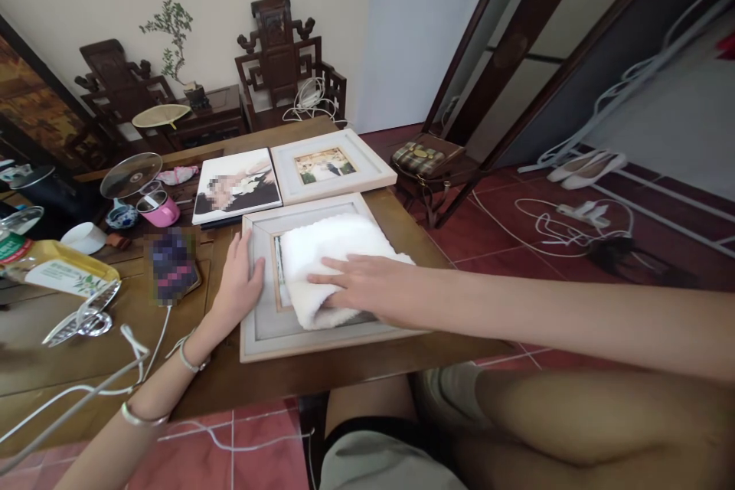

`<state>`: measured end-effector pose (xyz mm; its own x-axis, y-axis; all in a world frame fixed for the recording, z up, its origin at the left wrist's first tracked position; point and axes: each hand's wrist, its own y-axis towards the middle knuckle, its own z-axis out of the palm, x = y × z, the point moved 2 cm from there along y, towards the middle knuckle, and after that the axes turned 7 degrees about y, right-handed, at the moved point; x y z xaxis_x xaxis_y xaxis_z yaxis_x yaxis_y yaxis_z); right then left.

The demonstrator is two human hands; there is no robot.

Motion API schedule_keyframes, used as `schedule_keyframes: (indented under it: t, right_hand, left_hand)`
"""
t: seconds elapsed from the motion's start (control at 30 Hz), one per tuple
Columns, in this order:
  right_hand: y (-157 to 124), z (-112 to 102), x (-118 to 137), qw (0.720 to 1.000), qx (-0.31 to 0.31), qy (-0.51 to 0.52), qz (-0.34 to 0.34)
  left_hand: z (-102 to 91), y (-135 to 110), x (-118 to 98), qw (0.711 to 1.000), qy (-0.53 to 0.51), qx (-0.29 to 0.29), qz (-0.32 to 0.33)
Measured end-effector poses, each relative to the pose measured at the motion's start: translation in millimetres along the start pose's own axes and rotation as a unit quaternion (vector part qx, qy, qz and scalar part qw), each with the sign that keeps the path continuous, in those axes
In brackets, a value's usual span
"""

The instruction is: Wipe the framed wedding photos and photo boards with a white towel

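Note:
A pale picture frame (321,343) lies flat on the wooden table, near its front edge. On top of it, a folded white towel (338,237) covers most of the picture inside. My right hand (367,283) reaches in from the right and presses on the towel with fingers spread; its thumb is tucked into the towel's near fold. My left hand (238,283) rests at the frame's left edge, fingers stretched along the side and thumb on the rim. Behind it lie a second framed picture (373,164) and a photo panel (241,161).
Left of the frame are a phone (172,268), a bottle of yellow liquid (57,264), a clear hair claw (86,318), a pink cup (161,209) and a glass lid (131,174). A white cable (74,390) crosses the table. A chair (505,53) stands at the right.

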<state>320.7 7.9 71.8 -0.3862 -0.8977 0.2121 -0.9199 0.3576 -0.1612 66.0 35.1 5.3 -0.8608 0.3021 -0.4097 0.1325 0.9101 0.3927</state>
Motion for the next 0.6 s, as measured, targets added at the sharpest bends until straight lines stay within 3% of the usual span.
schedule_keyframes:
  t: [0.1, 0.23, 0.4, 0.5, 0.6]
  right_hand:
    - [-12.1, -4.0, -19.4, 0.997, -0.057, -0.025, -0.036]
    - [-44.5, -43.1, -56.1, 0.987, -0.141, -0.077, -0.015]
    - [-111.3, -76.8, -122.5, 0.96, -0.197, -0.18, 0.082]
    - [-144.2, -78.1, -151.9, 0.95, -0.218, -0.202, 0.097]
    - [-164.4, -70.9, -171.5, 0.951, -0.23, -0.184, 0.099]
  left_hand:
    - [0.6, 12.4, -2.1, 0.998, -0.045, 0.001, -0.04]
    - [0.4, 36.5, -9.6, 0.977, -0.164, 0.005, -0.137]
    - [-8.5, 70.4, -42.9, 0.872, -0.357, 0.033, -0.333]
    - [-12.7, 89.0, -72.6, 0.817, -0.418, 0.075, -0.391]
    - [-3.6, 101.5, -96.2, 0.789, -0.425, 0.068, -0.439]
